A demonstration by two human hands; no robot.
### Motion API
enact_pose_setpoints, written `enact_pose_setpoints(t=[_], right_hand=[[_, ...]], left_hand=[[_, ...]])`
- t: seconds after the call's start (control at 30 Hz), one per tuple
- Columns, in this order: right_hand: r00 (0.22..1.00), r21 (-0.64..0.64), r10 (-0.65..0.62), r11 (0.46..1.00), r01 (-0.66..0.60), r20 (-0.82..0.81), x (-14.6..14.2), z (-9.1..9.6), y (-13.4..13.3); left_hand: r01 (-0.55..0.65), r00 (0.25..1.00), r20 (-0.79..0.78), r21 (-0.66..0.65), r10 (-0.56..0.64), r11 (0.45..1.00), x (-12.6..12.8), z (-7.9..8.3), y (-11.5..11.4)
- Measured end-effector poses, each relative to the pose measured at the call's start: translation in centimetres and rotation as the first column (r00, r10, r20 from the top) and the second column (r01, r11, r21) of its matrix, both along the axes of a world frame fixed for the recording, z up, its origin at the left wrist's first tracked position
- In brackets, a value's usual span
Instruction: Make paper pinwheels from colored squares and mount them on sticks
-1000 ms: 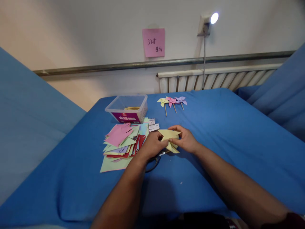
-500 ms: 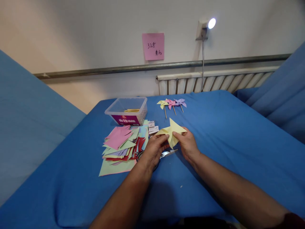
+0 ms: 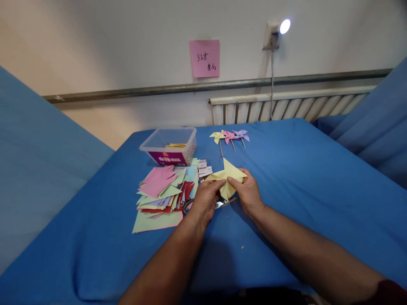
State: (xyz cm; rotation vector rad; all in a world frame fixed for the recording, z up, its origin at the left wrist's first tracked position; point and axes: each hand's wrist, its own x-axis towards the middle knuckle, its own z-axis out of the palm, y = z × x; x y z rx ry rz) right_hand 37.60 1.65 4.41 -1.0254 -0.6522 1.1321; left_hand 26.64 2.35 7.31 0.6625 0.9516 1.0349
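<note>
A folded yellow paper piece (image 3: 228, 174) with pointed flaps is held between both my hands above the blue bed sheet (image 3: 302, 178). My left hand (image 3: 205, 198) pinches its left side, fingers closed on it. My right hand (image 3: 247, 191) pinches its middle and right side. Scissors (image 3: 222, 203) lie on the sheet just under my hands, partly hidden. A pile of cut coloured paper squares (image 3: 162, 190) lies to the left of my left hand.
A clear plastic box (image 3: 170, 146) holding sticks stands behind the pile. Three small paper pinwheels on sticks (image 3: 229, 136) lie further back. Small white slips (image 3: 204, 167) sit by the box. A pink note (image 3: 204, 58), lamp (image 3: 276, 31) and radiator (image 3: 286, 108) line the wall.
The yellow piece was lifted from low between my hands and its pointed flaps opened upward. It has since dropped slightly, with both hands still pinching it.
</note>
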Motion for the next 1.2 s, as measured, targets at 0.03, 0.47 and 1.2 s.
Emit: enact_pose_setpoints(t=[0.03,0.47,1.2], right_hand=[[1.000,0.000,0.002,1.000,-0.002,0.003,0.0,0.0,0.0],[0.996,0.061,0.085,0.995,-0.084,-0.017,0.5,0.3,0.0],[0.975,0.200,0.137,0.965,-0.171,0.174,1.0,0.7,-0.6]], left_hand=[[-0.002,1.000,0.008,0.010,0.002,1.000,0.0,0.0,0.0],[-0.036,0.999,-0.012,0.028,0.036,0.999,-0.6,0.7,0.2],[-0.050,0.998,0.037,0.082,0.047,0.995,-1.1,1.2,0.5]])
